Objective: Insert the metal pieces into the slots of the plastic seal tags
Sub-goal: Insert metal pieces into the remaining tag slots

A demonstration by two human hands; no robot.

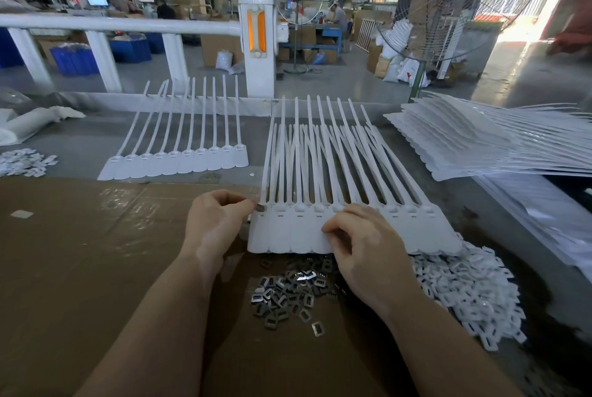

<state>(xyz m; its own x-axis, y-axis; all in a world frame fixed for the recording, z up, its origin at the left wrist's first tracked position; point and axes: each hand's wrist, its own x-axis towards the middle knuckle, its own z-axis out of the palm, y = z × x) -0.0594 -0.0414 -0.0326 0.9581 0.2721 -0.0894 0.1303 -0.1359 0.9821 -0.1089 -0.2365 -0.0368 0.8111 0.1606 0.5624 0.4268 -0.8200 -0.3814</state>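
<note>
A joined strip of white plastic seal tags (413,230) lies on the cardboard before me, tails pointing away. My left hand (213,223) pinches a small metal piece (260,207) at the slot of the leftmost tag. Fingers curled, my right hand (362,249) rests on the strip's flat ends near its middle and holds them down. A loose heap of metal pieces (288,295) lies just below the strip, between my forearms.
A second strip of tags (179,162) lies farther back on the left. Stacked tag strips (480,140) fill the right side. White plastic caps (471,291) are heaped at the right, more (25,161) at the far left. A white railing (128,25) runs behind the table.
</note>
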